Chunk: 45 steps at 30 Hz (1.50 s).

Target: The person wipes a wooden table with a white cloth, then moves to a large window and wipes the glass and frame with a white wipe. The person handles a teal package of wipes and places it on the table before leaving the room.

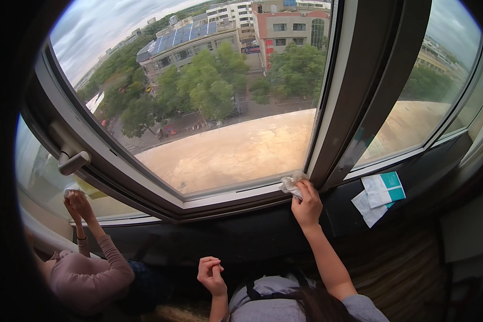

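My right hand [307,205] grips a crumpled white tissue or wipe [293,184]. It presses the tissue against the lower right corner of the window frame [241,196], beside the glass pane [225,161]. Lower down, in front of my body, my left hand [211,276] is raised with its fingers curled in and the thumb against them. Nothing shows in it, and it touches neither window nor sill.
On the dark windowsill [241,237] lie white-and-teal tissue packets [382,193], right of my right hand. A window handle [74,162] juts from the frame at left. Beyond it, another person's hands [78,203] hold something white at the neighbouring glass.
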Motion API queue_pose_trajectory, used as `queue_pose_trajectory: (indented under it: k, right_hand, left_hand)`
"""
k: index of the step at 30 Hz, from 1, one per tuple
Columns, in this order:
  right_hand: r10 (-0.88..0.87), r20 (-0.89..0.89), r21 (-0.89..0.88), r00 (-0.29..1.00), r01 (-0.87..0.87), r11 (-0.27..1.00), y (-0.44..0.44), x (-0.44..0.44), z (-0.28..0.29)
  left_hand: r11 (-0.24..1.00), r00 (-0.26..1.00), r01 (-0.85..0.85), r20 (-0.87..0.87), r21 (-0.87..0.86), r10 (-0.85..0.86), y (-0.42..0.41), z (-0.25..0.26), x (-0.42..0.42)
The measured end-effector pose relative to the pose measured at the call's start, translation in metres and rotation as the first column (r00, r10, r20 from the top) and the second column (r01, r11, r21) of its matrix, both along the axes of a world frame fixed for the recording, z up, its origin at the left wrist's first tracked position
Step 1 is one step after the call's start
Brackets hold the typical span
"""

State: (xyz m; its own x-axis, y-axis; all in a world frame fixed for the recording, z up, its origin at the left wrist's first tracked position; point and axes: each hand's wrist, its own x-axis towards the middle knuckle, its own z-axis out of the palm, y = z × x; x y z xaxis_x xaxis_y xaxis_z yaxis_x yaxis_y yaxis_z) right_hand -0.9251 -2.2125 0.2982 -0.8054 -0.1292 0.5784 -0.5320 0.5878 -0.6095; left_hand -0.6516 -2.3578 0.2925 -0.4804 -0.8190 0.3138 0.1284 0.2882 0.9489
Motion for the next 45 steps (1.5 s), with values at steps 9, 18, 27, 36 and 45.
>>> queue_pose_trajectory:
  k: [9,18,27,36,45]
  right_hand:
    - [-0.035,0.126,0.093,0.991,0.024,0.995,-0.005,0.017,-0.010]
    - [0.095,0.200,0.110,0.975,-0.119,0.987,-0.029,0.033,-0.005]
    - [-0.072,0.175,0.178,0.982,0.041,0.983,-0.015,0.024,-0.010]
    - [0.004,0.222,0.141,0.975,-0.036,0.989,-0.002,0.019,0.000]
    - [0.167,0.223,0.161,0.960,-0.205,0.965,-0.046,0.049,-0.010]
  left_hand:
    - [0.997,0.997,0.077,-0.025,-0.011,-0.077,-0.009,-0.004,-0.012]
    - [0.991,0.990,0.135,-0.045,0.016,-0.134,-0.012,-0.006,-0.024]
    - [0.988,0.988,0.154,-0.027,0.007,-0.154,-0.018,-0.006,-0.027]
    - [0.990,0.989,0.141,-0.034,0.014,-0.141,-0.022,-0.008,-0.022]
    - [0.987,0.987,0.158,-0.037,0.029,-0.156,-0.022,-0.011,-0.019]
